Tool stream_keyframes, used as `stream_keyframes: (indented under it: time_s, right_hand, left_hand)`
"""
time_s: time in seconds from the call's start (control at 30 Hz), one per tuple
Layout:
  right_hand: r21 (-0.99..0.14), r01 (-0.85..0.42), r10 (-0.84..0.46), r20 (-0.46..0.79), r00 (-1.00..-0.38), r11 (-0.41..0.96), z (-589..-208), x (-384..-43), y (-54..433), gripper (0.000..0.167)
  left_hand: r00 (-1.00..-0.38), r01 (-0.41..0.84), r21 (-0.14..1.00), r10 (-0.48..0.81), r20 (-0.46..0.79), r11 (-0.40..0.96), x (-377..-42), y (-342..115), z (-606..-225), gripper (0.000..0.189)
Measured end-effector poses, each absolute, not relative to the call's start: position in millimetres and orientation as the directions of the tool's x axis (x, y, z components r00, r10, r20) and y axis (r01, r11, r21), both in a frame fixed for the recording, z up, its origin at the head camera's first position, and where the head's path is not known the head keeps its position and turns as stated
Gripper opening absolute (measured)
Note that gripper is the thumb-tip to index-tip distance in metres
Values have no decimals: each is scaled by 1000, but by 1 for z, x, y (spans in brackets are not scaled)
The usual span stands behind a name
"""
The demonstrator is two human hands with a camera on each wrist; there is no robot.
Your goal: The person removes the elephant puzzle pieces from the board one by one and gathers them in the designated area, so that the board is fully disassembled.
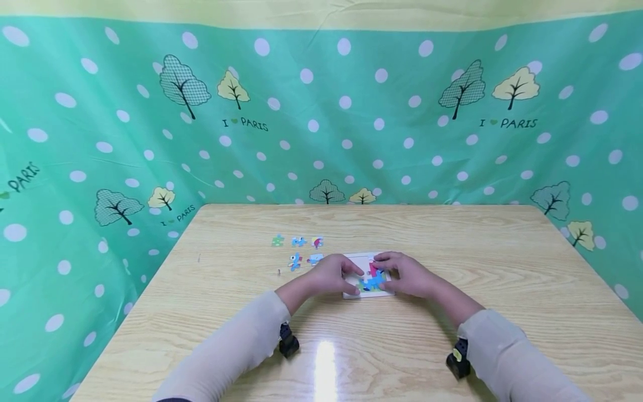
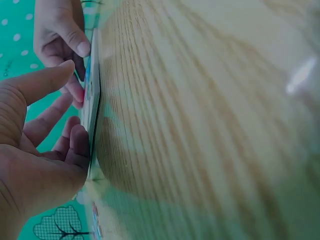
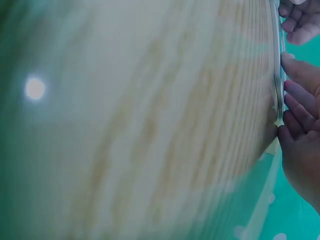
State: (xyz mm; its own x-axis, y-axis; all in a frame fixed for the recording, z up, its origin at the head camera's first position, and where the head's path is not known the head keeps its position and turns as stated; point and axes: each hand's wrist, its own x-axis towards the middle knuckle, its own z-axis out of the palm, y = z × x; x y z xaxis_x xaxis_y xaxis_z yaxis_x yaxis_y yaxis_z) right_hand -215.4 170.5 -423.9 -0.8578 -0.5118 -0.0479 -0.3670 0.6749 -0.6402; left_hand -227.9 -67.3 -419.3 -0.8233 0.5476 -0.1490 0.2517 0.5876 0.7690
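Observation:
A small white puzzle tray [image 1: 359, 261] lies on the table between the two hands. Joined jigsaw pieces [image 1: 372, 283] in blue, red and green fill its right and lower part, while its upper left shows bare white. My left hand [image 1: 331, 274] rests by the tray's left side, thumb and forefinger apart over it with nothing seen between them. From the right, my right hand [image 1: 409, 276] reaches over the tray's edge, its fingertips touching the pieces there. In the left wrist view the tray [image 2: 94, 95] appears edge-on, and its top surface is mostly hidden.
Several loose jigsaw pieces lie left of and behind the tray, among them a green piece [image 1: 278, 240], a blue piece [image 1: 299, 242] and a white-and-red piece [image 1: 317, 242]. Another piece [image 1: 315, 259] lies close to the left hand. A dotted green curtain [image 1: 346, 123] hangs behind the wooden table [image 1: 427, 229].

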Motion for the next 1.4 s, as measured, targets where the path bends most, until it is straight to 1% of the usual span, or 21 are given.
stream_keyframes:
  time_s: [0.13,0.37,0.57,0.87,1.1,1.27,1.4]
  right_hand:
    - [-634,-382,-521,-39,-852,672,-424,-216,172,49]
    - [-654,-359,-510,-48,-859,666,-427,-217,171,49]
    - [-668,-357,-510,-40,-859,653,-426,-216,171,50]
    - [-653,-360,-507,-44,-861,667,-427,-215,171,49]
    - [-650,-371,-514,-36,-857,664,-426,-214,171,49]
    - [-647,-376,-517,-33,-856,664,-427,-214,171,49]
    - [-649,-375,-517,-34,-855,662,-427,-214,171,49]
  left_hand:
    - [-820,269,747,552,-153,608,-229,-64,-419,35]
    - [-802,343,699,583,-129,628,-230,-60,-419,30]
    - [-787,357,707,604,-125,611,-230,-58,-418,27]
    - [-805,296,737,575,-150,607,-229,-57,-421,24]
    - [-818,221,796,552,-164,563,-231,-59,-426,23]
    - [-824,205,816,545,-155,541,-230,-59,-426,22]
    - [-814,177,851,560,-156,494,-229,-58,-427,21]
